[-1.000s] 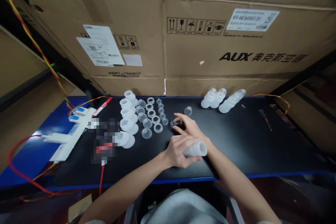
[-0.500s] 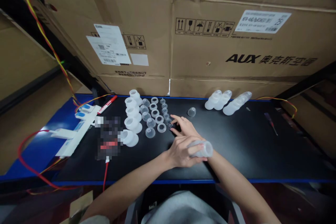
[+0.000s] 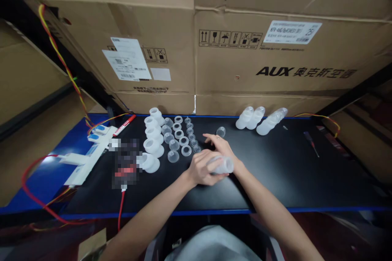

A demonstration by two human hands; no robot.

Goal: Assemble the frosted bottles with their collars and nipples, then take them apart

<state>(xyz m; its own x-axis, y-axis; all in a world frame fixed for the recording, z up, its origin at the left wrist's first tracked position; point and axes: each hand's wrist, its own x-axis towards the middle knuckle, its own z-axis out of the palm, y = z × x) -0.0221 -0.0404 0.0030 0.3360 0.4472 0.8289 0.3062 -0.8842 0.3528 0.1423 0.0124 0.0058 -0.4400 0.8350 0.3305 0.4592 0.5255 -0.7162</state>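
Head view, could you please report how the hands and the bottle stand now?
Left hand gripping bottle, its mouth facing right. Right hand open, nothing visible in it, near clear dome. Left hand and bottle partly hide right hand.

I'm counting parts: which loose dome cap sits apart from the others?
The dome cap by the right hand; the other loose caps line up at left.

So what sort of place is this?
Probably a small assembly workbench: uncapped white bottles and clear domed caps stand in rows on a black tabletop, with AUX-printed cardboard behind.
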